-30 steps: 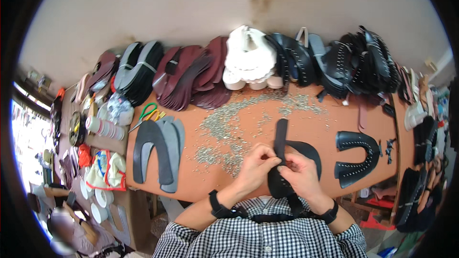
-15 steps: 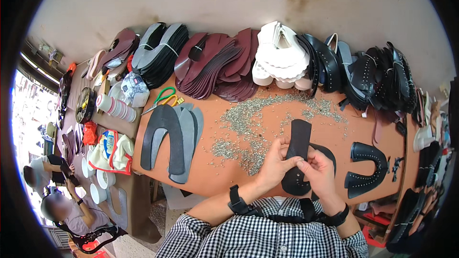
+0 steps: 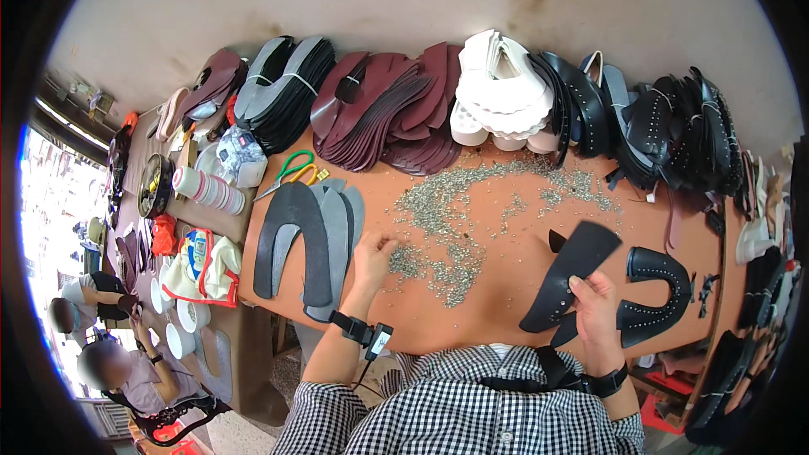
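A curved black leather shoe upper piece (image 3: 581, 257) is tilted up off the table, and my right hand (image 3: 598, 307) grips it with the thumb on its face. A few small studs show near its lower end. My left hand (image 3: 373, 254) hovers at the left edge of the scattered metal studs (image 3: 451, 274), its fingertips pinched together. Whatever may be between them is too small to see. To the right of the held piece lies a U-shaped black upper (image 3: 679, 286) with rows of studs along it.
Left of the studs lie several grey and black U-shaped pieces (image 3: 295, 227) and green-and-yellow scissors (image 3: 295, 170). Bundles of maroon uppers (image 3: 362, 118), white uppers (image 3: 506, 88) and black studded uppers (image 3: 674, 131) line the wall. Two people (image 3: 126, 362) sit at far left.
My left hand has let go of the black upper piece and moved left to the studs. The right hand keeps the piece, which has shifted right and tilted.
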Tool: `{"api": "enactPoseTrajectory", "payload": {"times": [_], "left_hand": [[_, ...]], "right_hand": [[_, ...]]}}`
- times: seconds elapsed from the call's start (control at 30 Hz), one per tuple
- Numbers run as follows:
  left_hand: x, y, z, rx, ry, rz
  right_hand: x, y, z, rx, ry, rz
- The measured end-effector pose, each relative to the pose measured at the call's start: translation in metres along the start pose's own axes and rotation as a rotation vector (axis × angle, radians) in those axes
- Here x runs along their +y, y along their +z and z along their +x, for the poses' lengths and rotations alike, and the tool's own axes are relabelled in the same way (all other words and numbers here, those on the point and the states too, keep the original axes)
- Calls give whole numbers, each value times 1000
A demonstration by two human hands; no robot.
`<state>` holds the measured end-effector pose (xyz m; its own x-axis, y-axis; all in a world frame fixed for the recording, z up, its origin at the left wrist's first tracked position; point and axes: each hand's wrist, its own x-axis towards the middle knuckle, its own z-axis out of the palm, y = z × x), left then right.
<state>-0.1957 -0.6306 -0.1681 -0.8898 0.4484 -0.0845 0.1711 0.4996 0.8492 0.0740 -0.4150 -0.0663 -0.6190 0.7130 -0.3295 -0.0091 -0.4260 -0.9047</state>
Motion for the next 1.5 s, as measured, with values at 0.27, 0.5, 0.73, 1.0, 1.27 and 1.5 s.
{"api": "enactPoseTrajectory", "payload": {"times": [0.27, 0.5, 0.73, 1.0, 1.27, 1.5], "left_hand": [[-9, 17, 1, -36, 328, 293], [-5, 23, -6, -54, 422, 436], [4, 40, -2, -7, 454, 380], [4, 41, -12, -78, 430, 381], [13, 56, 8, -10, 462, 348], [17, 58, 17, -58, 418, 577]], "right_hand": [[5, 3, -3, 5, 42, 2], [-1, 3, -7, 6, 54, 77], [2, 3, -7, -31, 58, 91], [2, 2, -6, -2, 55, 76], [7, -6, -2, -17, 76, 52], [5, 3, -4, 50, 97, 84]]}}
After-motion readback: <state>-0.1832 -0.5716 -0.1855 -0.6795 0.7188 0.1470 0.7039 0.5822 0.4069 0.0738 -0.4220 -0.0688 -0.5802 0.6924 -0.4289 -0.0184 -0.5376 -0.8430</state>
